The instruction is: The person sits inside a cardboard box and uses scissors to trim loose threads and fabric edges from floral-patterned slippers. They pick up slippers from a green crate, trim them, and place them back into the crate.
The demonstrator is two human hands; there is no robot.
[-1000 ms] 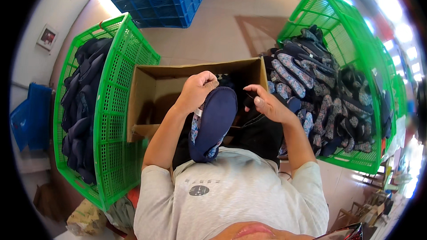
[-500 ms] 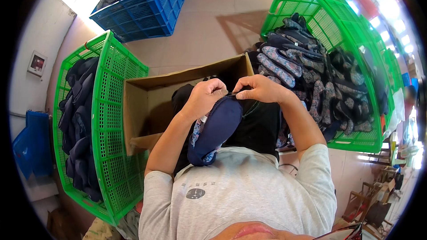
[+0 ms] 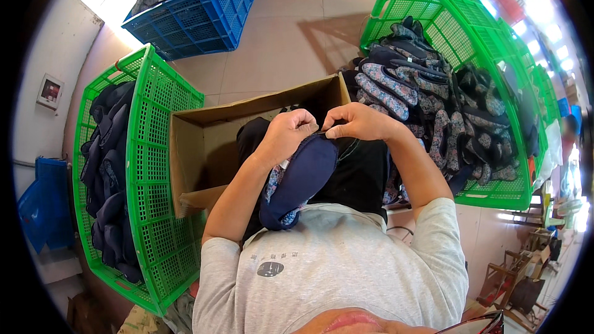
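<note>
A slipper-shaped navy cloth piece [image 3: 304, 170] with a floral-patterned side hangs over my lap, its lower end against my shirt. At its upper edge, my left hand [image 3: 289, 131] is closed, thumb and fingers pinching the edge. My right hand [image 3: 357, 122] pinches the same edge just to the right, close to the left fingertips. A small dark bit shows between the two hands; I cannot make out what it is. A little white tag [image 3: 284, 164] sticks out at the floral side.
An open cardboard box [image 3: 201, 142] stands in front of my knees. On the left is a green crate [image 3: 162, 179] of navy pieces; on the right, a green crate [image 3: 442, 28] heaped with floral and navy ones. A blue crate [image 3: 185, 31] of similar pieces stands farther off.
Both hands keep their pinch at the upper edge, with only slight finger movement. The whole view has shifted a little.
</note>
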